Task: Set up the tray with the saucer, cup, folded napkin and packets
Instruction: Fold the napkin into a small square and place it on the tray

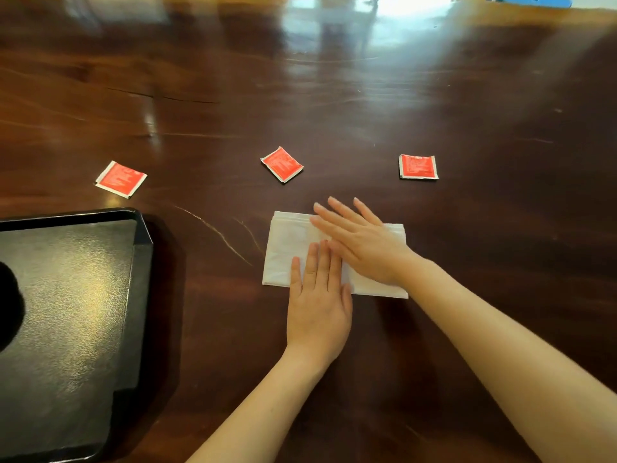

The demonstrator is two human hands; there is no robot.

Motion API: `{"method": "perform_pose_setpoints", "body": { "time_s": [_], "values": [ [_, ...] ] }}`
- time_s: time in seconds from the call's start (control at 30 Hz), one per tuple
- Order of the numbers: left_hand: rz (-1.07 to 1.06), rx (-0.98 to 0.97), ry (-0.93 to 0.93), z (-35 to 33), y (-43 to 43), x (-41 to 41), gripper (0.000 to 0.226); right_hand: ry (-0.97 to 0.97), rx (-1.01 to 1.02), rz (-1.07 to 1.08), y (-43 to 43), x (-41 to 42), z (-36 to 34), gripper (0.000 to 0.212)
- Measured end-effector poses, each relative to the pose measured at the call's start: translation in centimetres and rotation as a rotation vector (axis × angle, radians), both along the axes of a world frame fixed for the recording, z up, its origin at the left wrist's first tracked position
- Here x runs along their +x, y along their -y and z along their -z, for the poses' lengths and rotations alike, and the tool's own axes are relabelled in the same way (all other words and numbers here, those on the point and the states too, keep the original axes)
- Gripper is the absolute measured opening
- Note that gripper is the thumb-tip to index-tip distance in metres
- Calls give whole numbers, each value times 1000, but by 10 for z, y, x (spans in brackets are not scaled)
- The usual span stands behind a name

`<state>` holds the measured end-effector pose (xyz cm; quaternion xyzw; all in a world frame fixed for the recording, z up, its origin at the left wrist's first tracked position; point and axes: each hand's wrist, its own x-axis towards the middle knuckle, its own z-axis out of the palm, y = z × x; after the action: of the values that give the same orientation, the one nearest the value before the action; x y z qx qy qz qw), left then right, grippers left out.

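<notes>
A white folded napkin (287, 248) lies flat on the dark wooden table (334, 111). My left hand (319, 302) presses on its near edge with straight fingers. My right hand (360, 242) lies flat across the napkin's right half, fingers pointing to the far left. Three red packets lie beyond the napkin: one at the left (121, 179), one in the middle (282, 164), one at the right (418, 166). A black tray (140, 262) sits at the left edge of the view. A dark round shape (10, 309) shows on the tray at the frame's edge; I cannot tell what it is.
A blue object (534, 0) shows at the table's far right edge. Bright window glare falls on the far middle of the table.
</notes>
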<state>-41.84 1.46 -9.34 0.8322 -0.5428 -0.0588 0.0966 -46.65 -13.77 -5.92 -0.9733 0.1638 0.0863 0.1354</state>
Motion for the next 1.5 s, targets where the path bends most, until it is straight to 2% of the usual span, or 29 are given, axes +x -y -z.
{"method": "perform_pose_setpoints", "body": {
  "time_s": [0.17,0.27,0.33,0.43,0.57,0.67,0.8,0.93,1.0,1.17,1.23,1.3,1.4,1.5],
  "values": [
    [-10,33,8,0,2,0,56,-35,-43,-13,20,-3,10,49],
    [-7,37,-34,-3,1,0,56,44,-66,87,19,-6,7,52],
    [-21,19,-73,-6,2,0,57,103,-26,238,24,-14,2,49],
    [-95,-61,-186,-14,6,1,61,108,138,320,32,-21,-9,37],
    [-218,-89,-298,-27,19,3,70,-104,377,401,36,-7,-31,37],
    [-292,-17,-324,-33,28,6,74,-302,478,396,38,7,-44,33],
    [-294,29,-318,-34,27,9,75,-376,517,334,32,15,-46,20],
    [-252,-6,-347,-34,19,8,72,-309,516,304,28,9,-52,16],
    [-238,-31,-384,-36,17,9,71,-241,585,307,23,7,-59,13],
    [-225,-257,-691,-53,4,25,65,-113,721,264,7,12,-81,14],
    [-213,-326,-740,-63,-4,32,62,-125,745,222,3,15,-93,14],
    [-196,-345,-761,-74,-9,38,57,-126,736,183,0,20,-105,17],
    [-166,-365,-855,-95,-13,44,53,-23,820,198,-4,25,-120,25],
    [-165,-414,-996,-114,-15,50,60,90,926,217,-6,27,-137,30]
  ]
}}
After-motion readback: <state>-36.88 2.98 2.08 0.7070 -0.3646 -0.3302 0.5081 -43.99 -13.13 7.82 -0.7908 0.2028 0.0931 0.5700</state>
